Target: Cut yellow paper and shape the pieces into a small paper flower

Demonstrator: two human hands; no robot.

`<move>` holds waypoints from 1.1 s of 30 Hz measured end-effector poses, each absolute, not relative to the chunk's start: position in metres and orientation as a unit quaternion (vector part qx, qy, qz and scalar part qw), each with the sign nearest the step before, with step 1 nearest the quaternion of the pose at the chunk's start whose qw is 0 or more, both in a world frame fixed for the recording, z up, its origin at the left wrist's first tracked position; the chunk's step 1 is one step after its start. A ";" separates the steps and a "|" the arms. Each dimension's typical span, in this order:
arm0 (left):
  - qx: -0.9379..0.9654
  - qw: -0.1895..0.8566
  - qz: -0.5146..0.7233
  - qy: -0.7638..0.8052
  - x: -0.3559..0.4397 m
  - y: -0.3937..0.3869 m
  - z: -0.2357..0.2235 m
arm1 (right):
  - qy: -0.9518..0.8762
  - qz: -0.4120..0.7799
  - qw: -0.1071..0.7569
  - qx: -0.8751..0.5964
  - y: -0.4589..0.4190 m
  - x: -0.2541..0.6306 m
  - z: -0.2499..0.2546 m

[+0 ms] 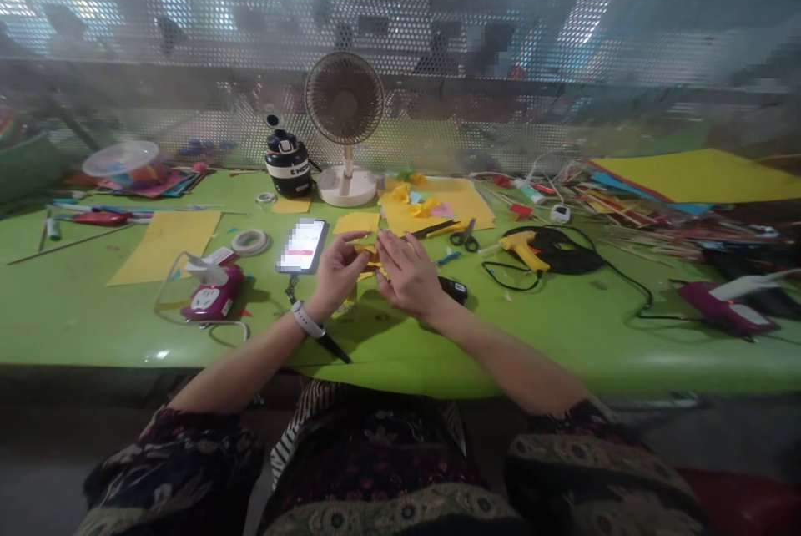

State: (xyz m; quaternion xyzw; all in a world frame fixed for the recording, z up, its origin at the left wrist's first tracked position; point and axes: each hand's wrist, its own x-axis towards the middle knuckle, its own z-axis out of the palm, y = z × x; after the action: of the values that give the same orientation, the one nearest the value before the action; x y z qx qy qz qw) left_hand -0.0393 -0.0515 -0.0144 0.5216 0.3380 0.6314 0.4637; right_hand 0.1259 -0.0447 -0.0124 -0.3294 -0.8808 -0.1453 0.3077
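Above the green counter (551,344), my left grip (338,273) and right grip (410,273) both close on a small yellow paper piece (370,256), bright, creased-looking and darker in its shaded parts, its full outline hidden between them.

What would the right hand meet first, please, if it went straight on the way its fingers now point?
Probably the left hand, which lies just ahead of the right hand. Depth is unclear, so it might instead slip past, over the small yellow sheet behind.
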 end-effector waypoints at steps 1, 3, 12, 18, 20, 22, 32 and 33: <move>0.520 0.461 0.633 0.341 -0.039 -0.051 -0.014 | -0.881 -0.145 0.305 -0.331 -0.045 0.125 -0.013; 0.522 0.457 0.633 0.345 -0.039 -0.050 -0.015 | -0.878 -0.134 0.312 -0.338 -0.045 0.125 -0.014; 0.538 0.474 0.606 0.345 -0.042 -0.045 -0.024 | -0.826 -0.105 0.441 -0.334 -0.039 0.133 -0.008; 0.645 0.316 0.592 0.365 -0.050 -0.039 -0.030 | -0.811 -0.124 0.471 -0.324 -0.037 0.132 -0.008; 0.700 0.198 0.583 0.362 -0.053 -0.037 -0.029 | -0.809 -0.113 0.478 -0.323 -0.037 0.132 -0.009; 0.740 0.101 0.562 0.356 -0.055 -0.038 -0.027 | -0.809 -0.105 0.484 -0.318 -0.037 0.132 -0.010; 0.702 0.197 0.566 0.384 -0.052 -0.041 -0.024 | -0.800 -0.049 0.512 -0.308 -0.042 0.131 -0.001; 0.669 0.254 0.579 0.390 -0.053 -0.038 -0.025 | -0.789 -0.032 0.531 -0.307 -0.042 0.133 0.002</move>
State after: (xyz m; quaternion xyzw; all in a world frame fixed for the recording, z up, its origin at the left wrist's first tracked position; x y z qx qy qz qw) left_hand -0.0526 -0.0384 -0.0248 0.6692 0.3897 0.5793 0.2542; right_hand 0.1328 -0.0419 0.0022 -0.3072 -0.7891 -0.0316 0.5310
